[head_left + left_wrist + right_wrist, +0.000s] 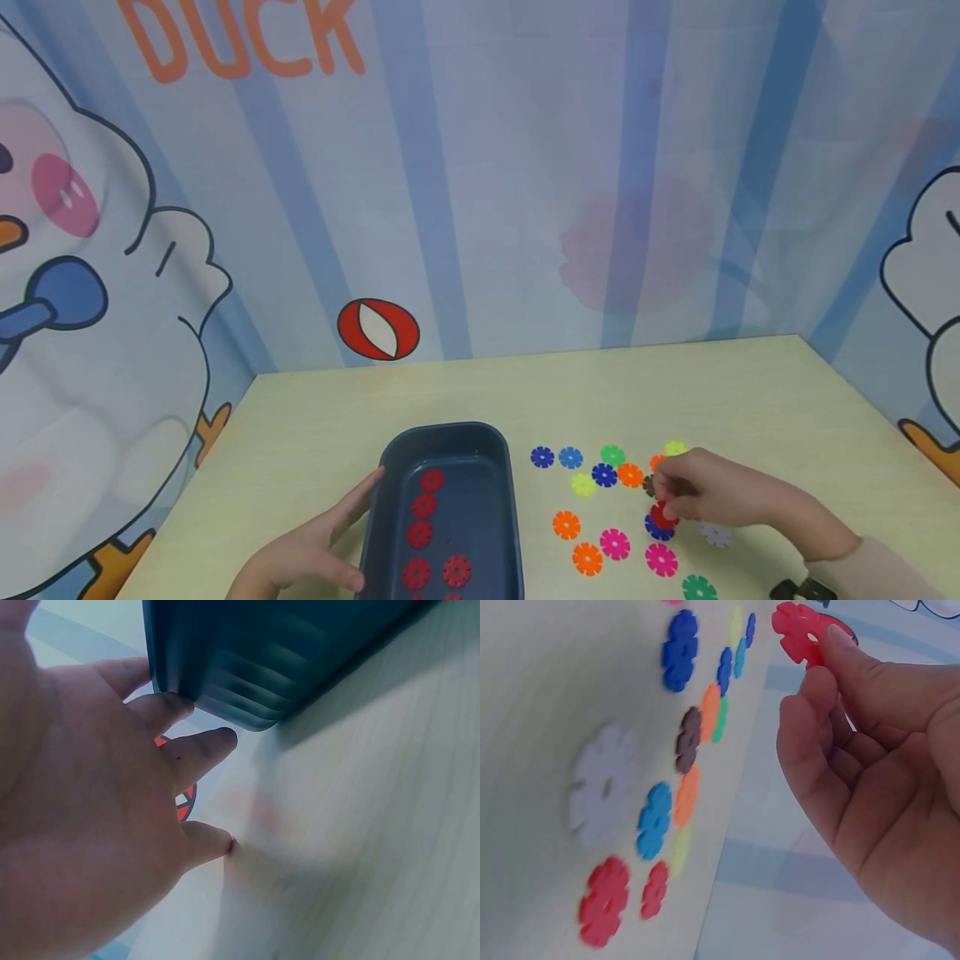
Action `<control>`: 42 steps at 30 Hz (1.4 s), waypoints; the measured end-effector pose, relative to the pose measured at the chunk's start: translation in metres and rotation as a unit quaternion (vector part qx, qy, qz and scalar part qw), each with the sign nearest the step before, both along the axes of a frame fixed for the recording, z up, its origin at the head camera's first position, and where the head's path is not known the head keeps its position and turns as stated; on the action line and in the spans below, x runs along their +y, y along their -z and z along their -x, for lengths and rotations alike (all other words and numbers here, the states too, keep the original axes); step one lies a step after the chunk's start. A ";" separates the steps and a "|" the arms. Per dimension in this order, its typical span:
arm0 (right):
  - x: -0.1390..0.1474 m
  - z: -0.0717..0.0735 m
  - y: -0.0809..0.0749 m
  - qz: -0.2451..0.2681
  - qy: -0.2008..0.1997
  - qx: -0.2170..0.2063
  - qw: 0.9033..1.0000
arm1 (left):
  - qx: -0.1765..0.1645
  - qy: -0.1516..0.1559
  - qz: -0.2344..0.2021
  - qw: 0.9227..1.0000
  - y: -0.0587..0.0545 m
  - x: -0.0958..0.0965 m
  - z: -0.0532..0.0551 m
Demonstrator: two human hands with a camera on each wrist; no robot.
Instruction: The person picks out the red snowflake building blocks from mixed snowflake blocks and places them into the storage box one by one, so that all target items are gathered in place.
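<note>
Pinching a red disc (791, 626) above scattered discs (615, 544), the right hand (708, 490) grips its rim; the left hand (311, 546), straight-fingered, touches the tray (472, 508). I'd expect the disc light, stiff, slightly slippery, best taken by its edges. Below I see a pale tabletop (637, 383); behind, a duck-printed backdrop (510, 167).

Two hands (716, 492), one tray (483, 517), over twenty discs (615, 544)
</note>
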State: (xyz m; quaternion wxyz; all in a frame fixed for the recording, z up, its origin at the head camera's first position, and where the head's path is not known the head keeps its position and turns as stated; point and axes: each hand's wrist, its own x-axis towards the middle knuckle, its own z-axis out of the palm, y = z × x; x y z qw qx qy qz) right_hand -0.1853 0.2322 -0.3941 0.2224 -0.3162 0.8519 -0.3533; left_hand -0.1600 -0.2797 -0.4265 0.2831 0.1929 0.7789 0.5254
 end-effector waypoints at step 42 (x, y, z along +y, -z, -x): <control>-0.193 0.033 -0.028 0.030 -0.157 0.102 0.982 | 0.037 0.027 -0.004 0.999 0.008 -0.008 0.003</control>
